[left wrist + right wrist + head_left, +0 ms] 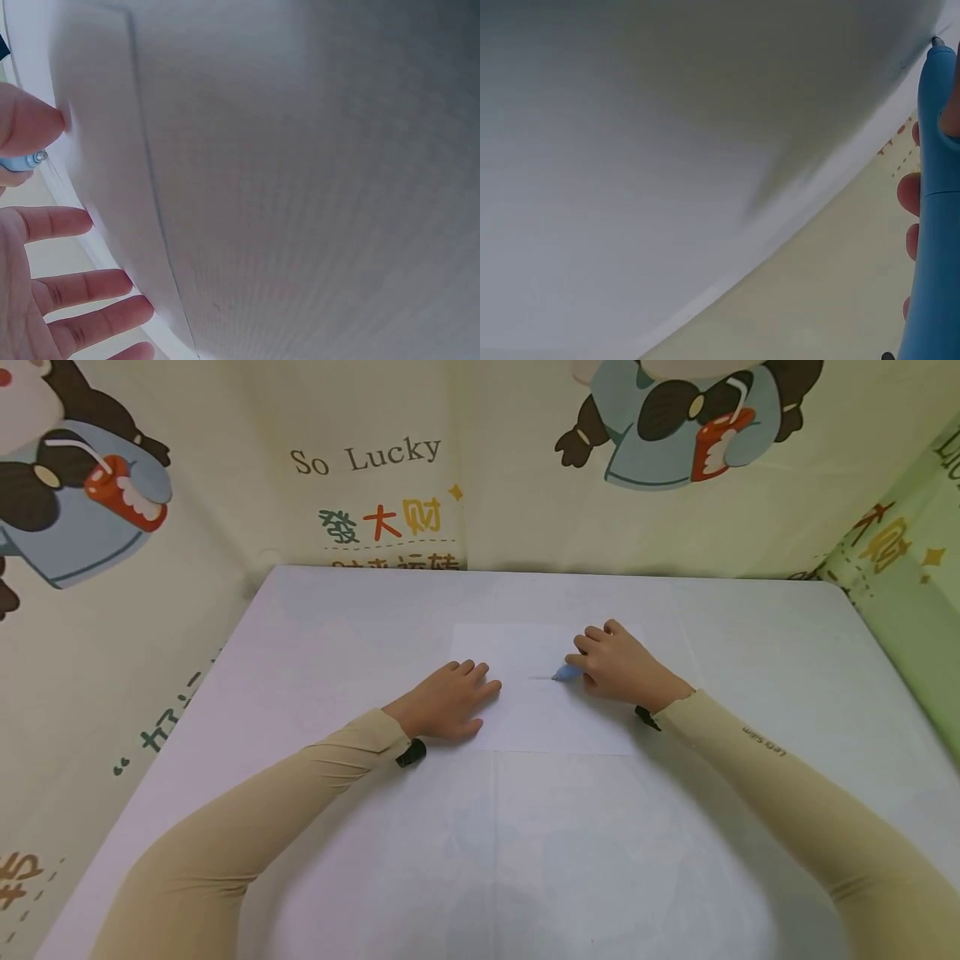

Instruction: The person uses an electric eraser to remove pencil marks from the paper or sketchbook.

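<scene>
A white sheet of paper (pixel 555 718) lies in the middle of the white table (pixel 360 635). My left hand (pixel 450 700) rests flat on the paper's left edge, fingers straight; those fingers (pixel 67 222) show spread in the left wrist view. My right hand (pixel 618 664) grips a light blue pen (pixel 566 673) with its tip down on the paper, beside a faint short line (pixel 540 677). In the right wrist view the blue pen (pixel 934 210) stands along the right edge, tip on the sheet. In the left wrist view the pen's tip (pixel 26 160) sits under a fingertip.
Cartoon-printed cloth (pixel 375 468) hangs behind the table and along its left side. A green cloth panel (pixel 915 585) stands at the right. Both arms wear beige sleeves (pixel 817 802). Bare tabletop (pixel 525 860) stretches toward me.
</scene>
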Demonstrator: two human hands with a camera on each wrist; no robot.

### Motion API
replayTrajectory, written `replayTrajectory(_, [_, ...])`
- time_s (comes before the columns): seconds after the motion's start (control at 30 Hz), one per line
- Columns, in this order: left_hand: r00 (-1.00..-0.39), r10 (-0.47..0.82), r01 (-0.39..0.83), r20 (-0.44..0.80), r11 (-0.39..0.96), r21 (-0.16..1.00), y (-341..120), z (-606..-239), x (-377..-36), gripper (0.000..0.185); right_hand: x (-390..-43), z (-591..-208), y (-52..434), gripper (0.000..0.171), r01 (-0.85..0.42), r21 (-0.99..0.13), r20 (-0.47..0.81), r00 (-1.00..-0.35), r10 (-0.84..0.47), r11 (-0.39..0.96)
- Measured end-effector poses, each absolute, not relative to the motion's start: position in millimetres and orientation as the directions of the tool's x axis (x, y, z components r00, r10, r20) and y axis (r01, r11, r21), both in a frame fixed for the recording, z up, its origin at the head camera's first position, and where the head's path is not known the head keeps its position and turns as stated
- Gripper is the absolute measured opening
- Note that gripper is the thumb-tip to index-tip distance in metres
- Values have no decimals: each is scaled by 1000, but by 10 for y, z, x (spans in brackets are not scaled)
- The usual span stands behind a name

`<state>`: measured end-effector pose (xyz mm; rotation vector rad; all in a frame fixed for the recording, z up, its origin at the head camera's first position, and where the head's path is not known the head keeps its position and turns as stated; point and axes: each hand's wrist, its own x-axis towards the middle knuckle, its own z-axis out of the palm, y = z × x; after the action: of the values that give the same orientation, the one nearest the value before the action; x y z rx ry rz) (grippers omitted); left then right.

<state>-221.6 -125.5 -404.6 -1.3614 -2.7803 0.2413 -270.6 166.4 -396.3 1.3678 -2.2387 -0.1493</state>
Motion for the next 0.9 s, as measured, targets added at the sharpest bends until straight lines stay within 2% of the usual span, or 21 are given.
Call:
replayTrajectory(0.27, [-624, 779, 778, -55, 614, -136, -1252, -4037, -2206, 44, -2729, -4019, 1690, 15, -792, 359, 404, -345, -847, 494])
replayTrajectory(0.9, [-626, 778, 774, -50, 613, -155, -1261, -4043, -2224, 44, -2710, -4002, 1668, 16, -792, 346, 400, -360, -842, 503])
